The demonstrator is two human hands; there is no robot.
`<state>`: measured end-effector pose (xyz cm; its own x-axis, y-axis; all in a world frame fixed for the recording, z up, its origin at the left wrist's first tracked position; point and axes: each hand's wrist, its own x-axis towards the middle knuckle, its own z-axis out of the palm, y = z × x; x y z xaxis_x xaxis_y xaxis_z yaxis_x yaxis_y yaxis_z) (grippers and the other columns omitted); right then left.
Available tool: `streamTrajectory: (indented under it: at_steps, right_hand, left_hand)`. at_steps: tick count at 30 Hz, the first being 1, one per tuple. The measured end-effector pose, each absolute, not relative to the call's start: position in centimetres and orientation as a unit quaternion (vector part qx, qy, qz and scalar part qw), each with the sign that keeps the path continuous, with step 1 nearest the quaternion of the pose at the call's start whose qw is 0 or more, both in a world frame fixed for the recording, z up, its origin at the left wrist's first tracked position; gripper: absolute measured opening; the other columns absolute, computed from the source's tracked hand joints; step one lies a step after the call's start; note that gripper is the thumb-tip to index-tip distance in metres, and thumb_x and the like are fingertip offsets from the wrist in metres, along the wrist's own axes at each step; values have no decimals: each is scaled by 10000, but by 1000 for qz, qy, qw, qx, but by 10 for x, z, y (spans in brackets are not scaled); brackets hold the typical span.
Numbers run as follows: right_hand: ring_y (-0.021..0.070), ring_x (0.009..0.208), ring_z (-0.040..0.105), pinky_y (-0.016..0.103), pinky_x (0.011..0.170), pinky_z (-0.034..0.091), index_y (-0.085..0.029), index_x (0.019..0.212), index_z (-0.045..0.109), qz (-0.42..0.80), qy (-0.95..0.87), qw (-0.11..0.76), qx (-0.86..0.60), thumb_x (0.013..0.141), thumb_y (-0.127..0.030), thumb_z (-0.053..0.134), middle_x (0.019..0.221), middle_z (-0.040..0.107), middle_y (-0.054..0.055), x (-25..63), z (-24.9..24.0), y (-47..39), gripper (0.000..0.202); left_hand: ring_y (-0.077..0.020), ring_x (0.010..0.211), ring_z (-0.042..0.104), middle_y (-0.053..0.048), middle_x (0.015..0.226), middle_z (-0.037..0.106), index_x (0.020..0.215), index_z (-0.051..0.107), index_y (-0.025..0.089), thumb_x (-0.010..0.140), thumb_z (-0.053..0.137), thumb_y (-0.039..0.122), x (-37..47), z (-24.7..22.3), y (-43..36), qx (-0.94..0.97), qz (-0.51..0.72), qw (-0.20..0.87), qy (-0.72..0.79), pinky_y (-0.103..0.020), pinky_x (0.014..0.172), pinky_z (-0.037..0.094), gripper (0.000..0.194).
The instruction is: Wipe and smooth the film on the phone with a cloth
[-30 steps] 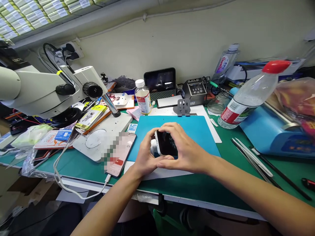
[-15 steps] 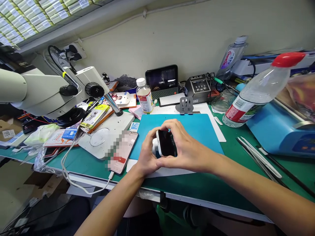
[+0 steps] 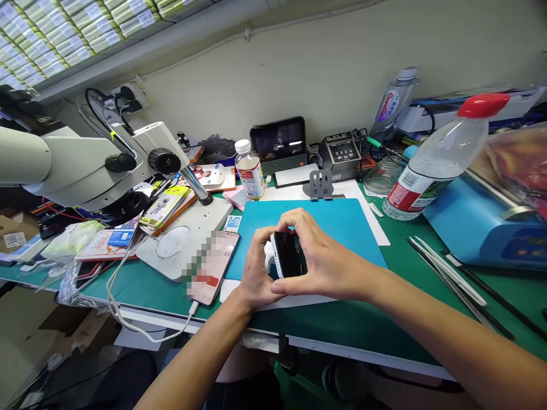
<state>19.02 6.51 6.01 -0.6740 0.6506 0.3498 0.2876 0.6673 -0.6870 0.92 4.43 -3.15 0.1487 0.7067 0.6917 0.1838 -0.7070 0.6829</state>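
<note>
Between my two hands a smartphone point(image 3: 291, 256) with a dark screen and a light metal edge is held on its side, tilted, above the blue mat point(image 3: 346, 233). My left hand point(image 3: 256, 265) curls around its left side, beside a round white piece point(image 3: 269, 257) at the phone's back that I cannot fully make out. My right hand point(image 3: 318, 256) grips the right side, thumb along the bottom and fingers over the top. Both hands partly cover the phone. Left of them lies another phone point(image 3: 216, 265), screen lit, with a white cable plugged in.
A microscope point(image 3: 72, 165) on a pale base point(image 3: 205, 228) stands at left. A red-capped bottle point(image 3: 440, 165), a blue machine point(image 3: 482, 228) and tweezers point(image 3: 444, 273) are at right. Behind the mat are a small bottle point(image 3: 250, 173), a tablet-like screen point(image 3: 280, 139) and a soldering station point(image 3: 339, 156).
The camera view has shifted slightly. Both hands keep their hold on the phone, which is turned only a little, if at all.
</note>
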Motion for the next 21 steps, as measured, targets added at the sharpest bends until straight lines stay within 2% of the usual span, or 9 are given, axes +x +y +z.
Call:
streamTrajectory:
  at_steps: [8,18,21]
  right_hand:
    - [266,1038,543,432,870,535,-271,1125,412,281,-867,321,-258,730,-360,879,1120,520,59,192,57,63,618]
    - [281,1090,564,453,897,560,-274,1158,408,271,-868,332,-252,716,-376,903,1173,522,76,194,54,61,671]
    - [291,1123,561,465,908,560,-271,1172,400,259,-869,342,-245,725,-389,901,1197,519,91,194,53,61,681]
  left_hand:
    - [-291,1083,584,-77,1231,564,1394,468,300,769,746,749,11,-32,44,722,578,214,315,-470,951,492,818]
    - [-301,1101,600,-91,1246,572,1404,462,293,773,701,802,11,-35,44,724,578,206,315,-492,967,505,845]
    - [-298,1103,599,-90,1246,576,1400,473,291,782,717,772,11,-35,45,724,581,208,308,-490,974,502,820]
